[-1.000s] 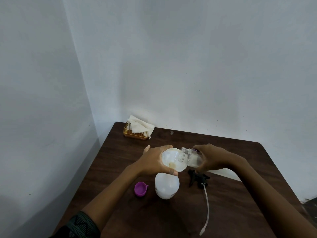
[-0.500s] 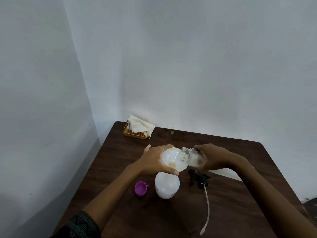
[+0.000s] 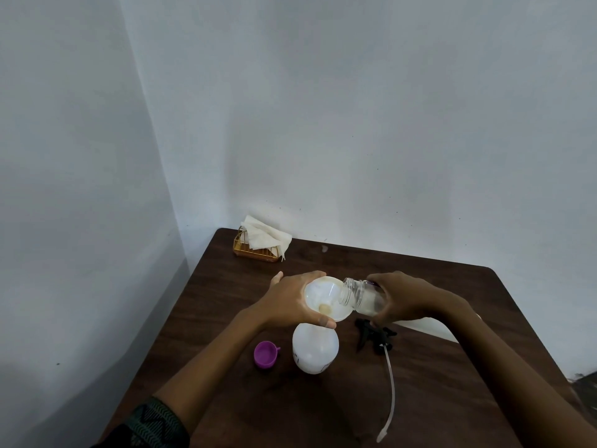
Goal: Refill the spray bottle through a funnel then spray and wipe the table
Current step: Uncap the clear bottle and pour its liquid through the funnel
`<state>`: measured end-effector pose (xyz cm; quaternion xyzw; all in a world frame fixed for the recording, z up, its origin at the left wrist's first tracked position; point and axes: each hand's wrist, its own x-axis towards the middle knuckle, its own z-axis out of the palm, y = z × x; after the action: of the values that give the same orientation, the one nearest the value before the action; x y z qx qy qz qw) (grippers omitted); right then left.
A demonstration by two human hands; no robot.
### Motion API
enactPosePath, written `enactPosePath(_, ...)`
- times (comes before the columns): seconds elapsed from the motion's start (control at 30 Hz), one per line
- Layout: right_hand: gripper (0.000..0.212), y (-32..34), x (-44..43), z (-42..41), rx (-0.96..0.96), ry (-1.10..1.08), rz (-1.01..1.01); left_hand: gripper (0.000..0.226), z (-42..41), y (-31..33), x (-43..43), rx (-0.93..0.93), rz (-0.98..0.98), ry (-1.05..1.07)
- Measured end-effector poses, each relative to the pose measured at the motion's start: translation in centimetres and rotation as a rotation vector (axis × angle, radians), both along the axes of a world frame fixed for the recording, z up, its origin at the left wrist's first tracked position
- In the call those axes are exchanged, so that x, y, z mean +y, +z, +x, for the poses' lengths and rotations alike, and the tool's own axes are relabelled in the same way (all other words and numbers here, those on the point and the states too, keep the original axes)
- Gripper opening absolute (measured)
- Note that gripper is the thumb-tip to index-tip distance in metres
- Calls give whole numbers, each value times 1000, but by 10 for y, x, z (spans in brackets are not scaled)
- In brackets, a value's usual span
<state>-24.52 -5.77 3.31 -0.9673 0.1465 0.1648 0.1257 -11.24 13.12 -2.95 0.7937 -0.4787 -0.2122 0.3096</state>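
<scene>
Dark table (image 3: 226, 302), translucent white spray bottle (image 3: 315, 350)

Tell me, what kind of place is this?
Probably a plain room at home: bare white walls, a dark wooden table in the corner, and a golden napkin holder.

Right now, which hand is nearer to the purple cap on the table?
Left. The left hand grips the funnel just beyond the purple cap; the right hand holds the clear bottle farther off, past the spray bottle.
</scene>
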Motion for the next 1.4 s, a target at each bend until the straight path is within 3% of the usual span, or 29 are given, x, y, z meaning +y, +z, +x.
enactPosePath(1.4,43,1,-1,-1,5,-13,7,83,0,1,0,-16,9,-4)
